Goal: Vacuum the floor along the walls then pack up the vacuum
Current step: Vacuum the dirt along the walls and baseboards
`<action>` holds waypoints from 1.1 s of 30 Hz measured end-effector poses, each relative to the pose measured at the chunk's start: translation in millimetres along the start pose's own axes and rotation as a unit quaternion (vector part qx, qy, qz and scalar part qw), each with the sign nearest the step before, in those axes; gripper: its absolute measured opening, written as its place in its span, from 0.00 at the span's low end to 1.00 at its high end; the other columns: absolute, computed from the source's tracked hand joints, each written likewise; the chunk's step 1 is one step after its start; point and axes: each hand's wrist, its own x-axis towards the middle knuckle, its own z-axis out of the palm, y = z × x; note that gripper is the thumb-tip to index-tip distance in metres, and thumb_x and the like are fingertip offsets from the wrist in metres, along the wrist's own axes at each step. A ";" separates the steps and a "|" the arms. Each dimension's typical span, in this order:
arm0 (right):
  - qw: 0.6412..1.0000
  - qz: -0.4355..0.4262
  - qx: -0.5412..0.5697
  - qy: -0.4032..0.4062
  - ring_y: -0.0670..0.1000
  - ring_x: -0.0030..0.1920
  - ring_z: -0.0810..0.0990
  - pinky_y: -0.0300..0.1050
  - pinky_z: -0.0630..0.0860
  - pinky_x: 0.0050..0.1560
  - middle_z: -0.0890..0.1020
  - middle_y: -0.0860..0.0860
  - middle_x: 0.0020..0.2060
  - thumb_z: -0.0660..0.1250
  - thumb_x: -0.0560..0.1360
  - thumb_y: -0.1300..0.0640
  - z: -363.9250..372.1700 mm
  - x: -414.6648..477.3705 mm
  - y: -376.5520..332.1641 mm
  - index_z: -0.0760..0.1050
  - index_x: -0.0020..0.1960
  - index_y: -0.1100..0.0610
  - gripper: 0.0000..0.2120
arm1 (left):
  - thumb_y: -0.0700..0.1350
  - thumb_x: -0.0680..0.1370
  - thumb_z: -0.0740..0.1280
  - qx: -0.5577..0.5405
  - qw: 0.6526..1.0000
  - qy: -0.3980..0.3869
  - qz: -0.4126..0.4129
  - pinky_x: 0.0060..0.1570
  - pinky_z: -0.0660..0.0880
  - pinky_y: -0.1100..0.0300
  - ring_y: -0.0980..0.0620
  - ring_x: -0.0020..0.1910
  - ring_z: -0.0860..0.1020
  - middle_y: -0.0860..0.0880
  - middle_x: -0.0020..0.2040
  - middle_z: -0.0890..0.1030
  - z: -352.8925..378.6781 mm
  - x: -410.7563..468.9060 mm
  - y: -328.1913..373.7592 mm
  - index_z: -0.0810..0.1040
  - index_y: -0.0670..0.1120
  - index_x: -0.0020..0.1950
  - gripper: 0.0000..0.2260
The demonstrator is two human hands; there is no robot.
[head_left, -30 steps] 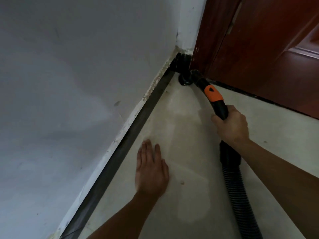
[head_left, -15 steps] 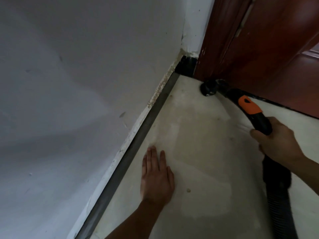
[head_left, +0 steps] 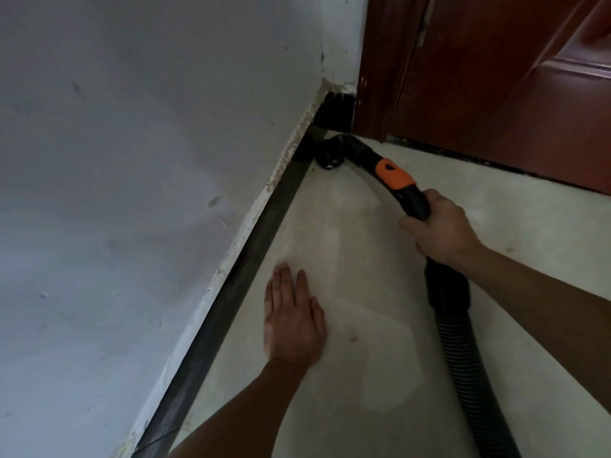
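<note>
Black plastic, the vacuum nozzle (head_left: 330, 156) sits on the pale floor (head_left: 380, 325) in the corner, against the dark baseboard strip (head_left: 264, 226) below the white wall (head_left: 132, 160). An orange collar (head_left: 395, 175) rings its wand. The right hand (head_left: 438, 228) grips the wand above the ribbed hose (head_left: 463, 352). The left hand (head_left: 292, 317) lies flat on the floor, fingers straight, holding nothing. A red-brown door (head_left: 496, 77) stands behind.

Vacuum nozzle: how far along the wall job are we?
Paler, swept-looking streaks on the floor beside the baseboard suggest that stretch is done. In hand: right hand grips the wand, nozzle in the corner; left hand rests flat. Left: perhaps the edge under the door, then packing up the hose.
</note>
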 end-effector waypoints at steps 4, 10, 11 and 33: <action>1.000 -0.014 -0.002 -0.016 0.57 0.32 0.79 0.45 0.76 0.33 0.78 0.55 0.36 0.70 0.74 0.58 3.5 -11.7 -8.7 0.70 0.53 0.54 0.11 | 0.56 0.80 0.39 -0.009 1.000 0.004 -0.002 0.75 0.42 0.51 0.45 0.78 0.45 0.40 0.79 0.50 1.1 0.1 -0.9 0.55 0.45 0.78 0.30; 1.000 0.002 0.007 -0.007 0.53 0.29 0.79 0.41 0.72 0.30 0.79 0.51 0.32 0.71 0.72 0.59 0.5 -53.3 14.6 0.75 0.54 0.52 0.12 | 0.54 0.81 0.46 0.006 1.000 0.007 -0.006 0.73 0.48 0.47 0.43 0.77 0.53 0.39 0.77 0.56 0.4 0.3 0.1 0.62 0.43 0.76 0.27; 1.000 0.009 0.012 0.024 0.54 0.31 0.79 0.43 0.72 0.32 0.79 0.51 0.33 0.71 0.72 0.59 -3.7 -47.2 13.2 0.75 0.56 0.53 0.13 | 0.53 0.81 0.46 0.008 1.000 0.006 -0.006 0.73 0.48 0.46 0.43 0.77 0.53 0.38 0.77 0.57 -0.1 0.7 0.2 0.63 0.43 0.76 0.27; 0.986 -0.057 -0.072 0.142 0.58 0.35 0.76 0.46 0.70 0.35 0.73 0.50 0.35 0.69 0.74 0.55 -9.0 21.5 -46.4 0.69 0.62 0.57 0.18 | 0.51 0.79 0.51 0.015 1.000 0.024 0.000 0.71 0.57 0.43 0.41 0.73 0.63 0.37 0.73 0.66 0.0 0.3 -1.3 0.70 0.41 0.72 0.25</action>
